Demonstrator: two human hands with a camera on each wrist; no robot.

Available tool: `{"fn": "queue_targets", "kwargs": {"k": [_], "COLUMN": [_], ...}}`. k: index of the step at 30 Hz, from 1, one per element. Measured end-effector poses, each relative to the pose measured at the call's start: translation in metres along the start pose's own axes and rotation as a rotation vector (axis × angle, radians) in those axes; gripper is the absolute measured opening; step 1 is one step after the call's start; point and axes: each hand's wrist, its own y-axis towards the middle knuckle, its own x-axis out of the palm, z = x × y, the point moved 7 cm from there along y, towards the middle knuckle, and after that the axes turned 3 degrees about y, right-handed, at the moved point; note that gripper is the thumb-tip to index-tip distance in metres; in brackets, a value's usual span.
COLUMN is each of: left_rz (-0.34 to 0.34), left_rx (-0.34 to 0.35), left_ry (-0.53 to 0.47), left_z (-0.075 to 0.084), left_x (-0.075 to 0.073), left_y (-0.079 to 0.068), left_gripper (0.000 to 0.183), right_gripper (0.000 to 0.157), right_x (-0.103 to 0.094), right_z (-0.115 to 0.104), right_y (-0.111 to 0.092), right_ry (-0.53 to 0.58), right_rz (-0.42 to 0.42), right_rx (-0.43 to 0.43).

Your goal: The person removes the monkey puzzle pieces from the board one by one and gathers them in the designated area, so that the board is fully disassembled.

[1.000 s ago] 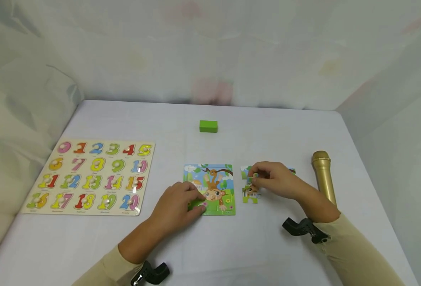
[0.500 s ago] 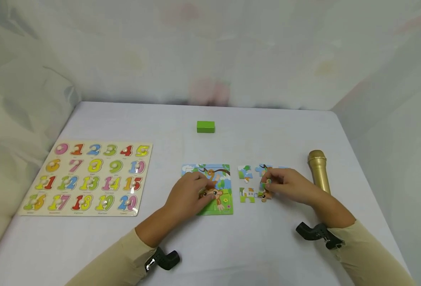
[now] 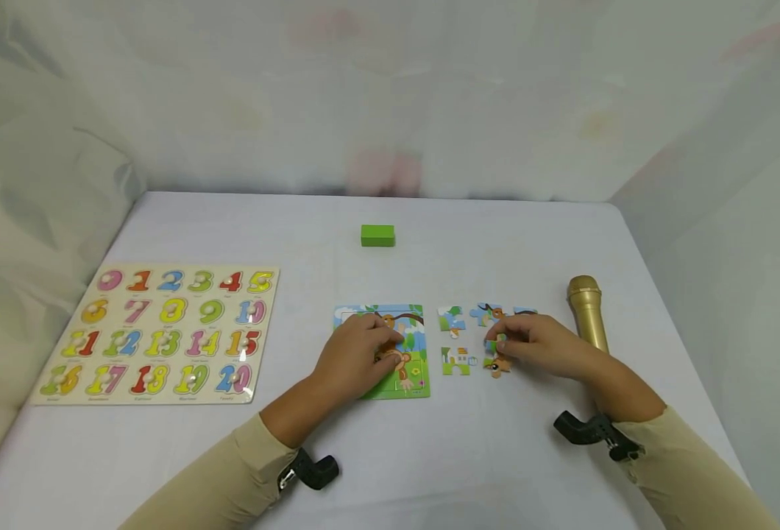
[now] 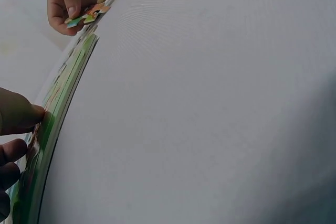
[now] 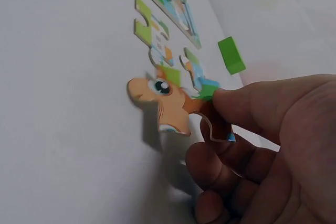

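Note:
My right hand (image 3: 549, 347) pinches a jigsaw piece (image 5: 170, 100) printed with a monkey's eye and brown fur, thumb on top and fingers under it. It is tilted over the white table in the right wrist view. To its left lie a house-printed jigsaw piece (image 3: 455, 361) and a sky-and-tree piece (image 3: 451, 318). Another piece with a branch (image 3: 486, 313) sits behind my right fingers. My left hand (image 3: 355, 359) rests on the square monkey puzzle (image 3: 419, 372), hiding its left part. In the left wrist view, its thumb (image 4: 32, 113) touches the puzzle's surface.
A number puzzle board (image 3: 158, 335) with knobbed numerals lies at the left. At the back middle is a green block (image 3: 377, 236). A gold microphone (image 3: 587, 313) lies at the right, partly behind my right wrist. White cloth (image 3: 377, 96) rises behind the table.
My right hand has moved right with the monkey-eye piece, baring the house piece and the sky piece. My left hand has shifted right and farther onto the monkey puzzle.

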Motion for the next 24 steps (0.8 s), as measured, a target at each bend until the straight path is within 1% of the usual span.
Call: {"fn": "queue_targets", "kwargs": {"k": [4, 8, 12, 16, 24], "left_rz": [-0.012, -0.026, -0.024, -0.023, -0.005], "left_rx": [0.004, -0.008, -0.017, -0.020, -0.003], "left_ry": [0.006, 0.007, -0.001, -0.012, -0.018], "left_z": [0.001, 0.000, 0.000, 0.000, -0.002], "left_x": [0.002, 0.003, 0.002, 0.002, 0.003], "left_y": [0.001, 0.001, 0.000, -0.001, -0.002], "left_gripper": [0.021, 0.022, 0.023, 0.024, 0.020], "right_gripper": [0.014, 0.017, 0.019, 0.020, 0.021], "right_x": [0.000, 0.002, 0.004, 0.006, 0.006], "right_z": [-0.001, -0.005, -0.010, -0.011, -0.007], "right_y": [0.001, 0.002, 0.002, 0.001, -0.001], "right_ry": [-0.029, -0.086, -0.118, -0.150, -0.232], "right_rz": [0.020, 0.075, 0.128, 0.162, 0.234], "right_rx": [0.001, -0.032, -0.069, -0.096, -0.105]}}
